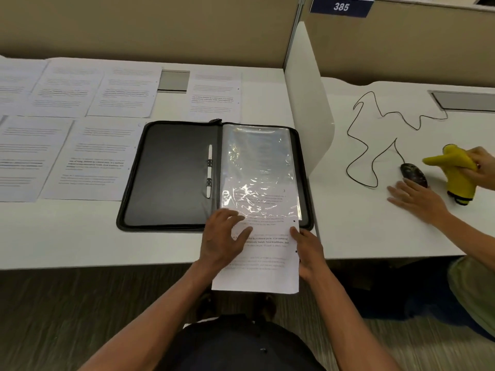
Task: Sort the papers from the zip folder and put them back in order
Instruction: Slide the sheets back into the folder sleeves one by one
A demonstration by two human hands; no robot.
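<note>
With the zip folder [214, 175] lying open, sliding a printed sheet [261, 259] into its plastic sleeve [258, 167], seemingly halfway in. Left hand [223, 241] pressing flat with relaxed fingers, right hand [308, 253] pinching the sheet's edge. Next, pushing straight upward, keeping the sleeve's mouth open.

"385" on blue sign [341, 6]

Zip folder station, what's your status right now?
Left hand pressing on sheet, right hand gripping its edge. Sheet partway inside clear sleeve of open zip folder. Nothing blocking.
</note>
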